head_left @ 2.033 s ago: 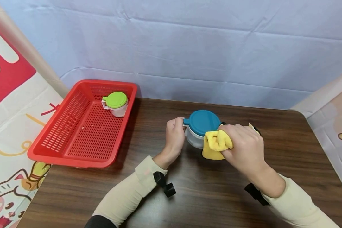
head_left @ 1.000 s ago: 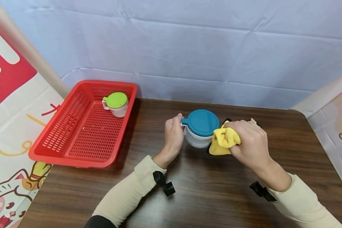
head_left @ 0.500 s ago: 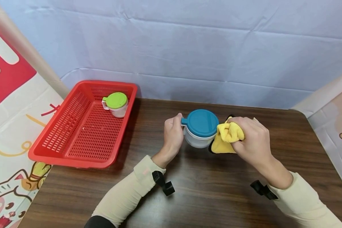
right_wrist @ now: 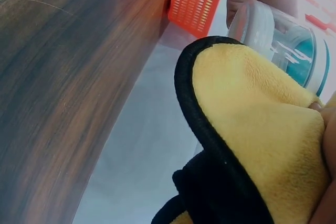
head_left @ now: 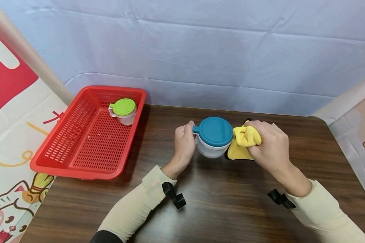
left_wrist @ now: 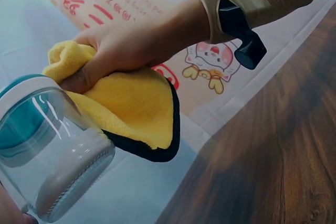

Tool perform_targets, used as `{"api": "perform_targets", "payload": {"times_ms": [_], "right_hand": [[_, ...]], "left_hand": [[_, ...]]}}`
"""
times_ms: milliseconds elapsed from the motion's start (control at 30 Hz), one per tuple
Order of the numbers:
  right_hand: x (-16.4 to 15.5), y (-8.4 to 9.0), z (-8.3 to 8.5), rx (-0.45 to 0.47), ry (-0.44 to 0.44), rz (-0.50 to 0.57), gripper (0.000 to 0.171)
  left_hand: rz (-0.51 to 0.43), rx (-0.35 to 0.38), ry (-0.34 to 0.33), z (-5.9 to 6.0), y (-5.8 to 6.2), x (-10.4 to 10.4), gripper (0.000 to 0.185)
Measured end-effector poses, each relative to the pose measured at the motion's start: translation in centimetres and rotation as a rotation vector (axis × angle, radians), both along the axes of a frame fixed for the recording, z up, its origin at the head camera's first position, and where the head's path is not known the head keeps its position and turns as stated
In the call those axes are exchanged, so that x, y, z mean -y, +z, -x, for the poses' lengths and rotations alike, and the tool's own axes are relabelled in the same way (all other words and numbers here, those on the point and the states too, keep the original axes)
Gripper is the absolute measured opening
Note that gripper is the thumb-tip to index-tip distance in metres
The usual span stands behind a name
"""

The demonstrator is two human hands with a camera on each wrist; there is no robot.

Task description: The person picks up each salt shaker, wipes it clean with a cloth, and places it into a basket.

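Observation:
My left hand point(head_left: 184, 143) grips the white handle of a clear glass jar point(head_left: 211, 150) with a blue lid point(head_left: 216, 131). In the left wrist view the jar point(left_wrist: 68, 156) is tilted, its ribbed base showing. A yellow cloth point(head_left: 246, 136) with black edging is bunched in my right hand point(head_left: 270, 145), right at the jar's right side. The loose part of the cloth point(left_wrist: 139, 111) hangs below the fingers. From the right wrist, the cloth point(right_wrist: 252, 108) overlaps the jar point(right_wrist: 286, 45), and most of the right hand is hidden.
A red plastic basket point(head_left: 118, 162) stands at the left of the brown wooden table point(head_left: 219, 209). Inside it, near the far right corner, sits a smaller jar with a green lid point(head_left: 124, 107). A pale cloth backdrop point(head_left: 200, 60) rises behind the table.
The right hand and cloth have moved right and slightly away from me, from the jar's front round to its right side. The jar has shifted slightly left with the left hand.

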State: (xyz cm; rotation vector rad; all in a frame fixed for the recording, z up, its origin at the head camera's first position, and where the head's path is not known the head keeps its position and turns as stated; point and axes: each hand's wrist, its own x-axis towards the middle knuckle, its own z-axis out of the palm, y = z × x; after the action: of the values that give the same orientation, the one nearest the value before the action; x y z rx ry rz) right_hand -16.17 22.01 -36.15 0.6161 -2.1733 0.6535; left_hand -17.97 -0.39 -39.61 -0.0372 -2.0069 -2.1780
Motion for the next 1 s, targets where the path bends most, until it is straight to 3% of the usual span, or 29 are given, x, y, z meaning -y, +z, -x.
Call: {"api": "perform_targets", "payload": {"times_ms": [500,733,1000], "right_hand": [[-0.6,-0.2,0.8,0.021,-0.063,-0.016,0.017],[-1.4,-0.1,0.5,0.077,0.024,-0.03,0.024],[-1.9,0.2,0.1,0.071,0.085,-0.015,0.027]], "left_hand": [[0.024,-0.024,0.044,-0.2,0.2,-0.4,0.056],[0.019,-0.015,0.039,-0.1,0.1,-0.1,0.056],[0.0,-0.019,0.039,-0.1,0.3,0.0,0.054]]}}
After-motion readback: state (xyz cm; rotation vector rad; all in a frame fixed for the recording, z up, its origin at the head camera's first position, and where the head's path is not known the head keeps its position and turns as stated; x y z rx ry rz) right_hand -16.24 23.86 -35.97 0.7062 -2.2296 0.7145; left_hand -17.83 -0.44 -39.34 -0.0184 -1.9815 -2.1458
